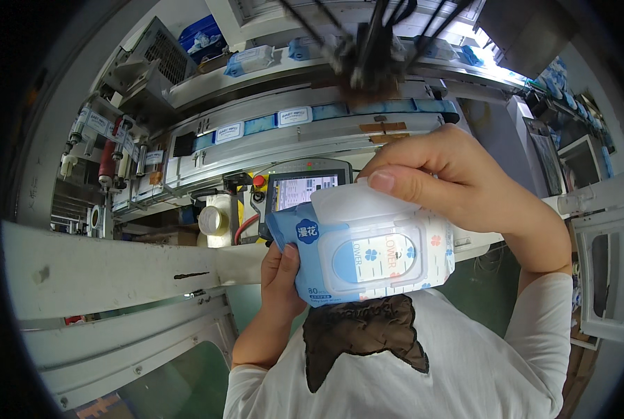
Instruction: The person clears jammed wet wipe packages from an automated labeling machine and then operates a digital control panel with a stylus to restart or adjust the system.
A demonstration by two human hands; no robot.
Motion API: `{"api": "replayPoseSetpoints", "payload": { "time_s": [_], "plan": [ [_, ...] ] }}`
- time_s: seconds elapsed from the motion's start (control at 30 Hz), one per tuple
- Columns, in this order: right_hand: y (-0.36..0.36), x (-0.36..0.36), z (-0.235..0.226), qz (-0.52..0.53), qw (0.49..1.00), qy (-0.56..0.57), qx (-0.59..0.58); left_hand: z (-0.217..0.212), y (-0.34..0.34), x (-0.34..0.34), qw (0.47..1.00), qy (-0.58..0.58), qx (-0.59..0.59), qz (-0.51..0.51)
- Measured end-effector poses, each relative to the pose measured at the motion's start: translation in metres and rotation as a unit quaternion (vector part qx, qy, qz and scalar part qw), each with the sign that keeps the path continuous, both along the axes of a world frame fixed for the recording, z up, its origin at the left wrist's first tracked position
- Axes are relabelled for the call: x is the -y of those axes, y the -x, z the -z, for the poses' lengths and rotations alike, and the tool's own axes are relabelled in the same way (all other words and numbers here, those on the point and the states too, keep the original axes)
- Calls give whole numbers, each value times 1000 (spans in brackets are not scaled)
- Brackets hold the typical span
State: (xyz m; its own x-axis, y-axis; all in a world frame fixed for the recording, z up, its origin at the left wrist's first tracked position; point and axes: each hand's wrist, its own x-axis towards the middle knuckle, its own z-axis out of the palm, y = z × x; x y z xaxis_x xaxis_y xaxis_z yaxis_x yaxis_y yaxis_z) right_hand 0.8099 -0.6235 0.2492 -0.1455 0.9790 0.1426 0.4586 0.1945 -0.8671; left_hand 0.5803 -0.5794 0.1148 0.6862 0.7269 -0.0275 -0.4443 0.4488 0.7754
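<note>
A blue and white pack of wet wipes (313,260) is tilted up in front of my chest. My left hand (281,281) grips it at its left end, thumb on the front and the other fingers mostly hidden behind. With thumb and fingers my right hand (450,176) pinches the top edge of the white plastic flip lid (354,204), which stands raised from its frame. Below the lid, the oval opening area (378,257) shows blue and white printed film, apparently unbroken.
Beyond the pack, a conveyor (260,124) carries a row of wipes packs. A control screen (305,187) stands near a red button (259,181). Dark robot arms (368,63) hang overhead. A white frame beam (116,269) crosses at left; more packs (249,61) lie on the far belt.
</note>
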Motion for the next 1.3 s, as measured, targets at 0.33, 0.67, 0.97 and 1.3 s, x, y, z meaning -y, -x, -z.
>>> {"api": "replayPoseSetpoints", "payload": {
  "time_s": [0.33,0.67,0.97,1.3],
  "plan": [
    [-4,-2,18,-74,991,-109,13,-4,-3,-1,1000,-18,-21,7],
    [4,-36,61,-78,987,122,63,50,1,-18,981,26,133,-140],
    [-17,-66,175,155,977,-22,-148,42,-32,-113,973,124,19,-193],
    [16,6,281,279,898,39,339,111,-177,-457,969,226,9,-101]
  ]
}}
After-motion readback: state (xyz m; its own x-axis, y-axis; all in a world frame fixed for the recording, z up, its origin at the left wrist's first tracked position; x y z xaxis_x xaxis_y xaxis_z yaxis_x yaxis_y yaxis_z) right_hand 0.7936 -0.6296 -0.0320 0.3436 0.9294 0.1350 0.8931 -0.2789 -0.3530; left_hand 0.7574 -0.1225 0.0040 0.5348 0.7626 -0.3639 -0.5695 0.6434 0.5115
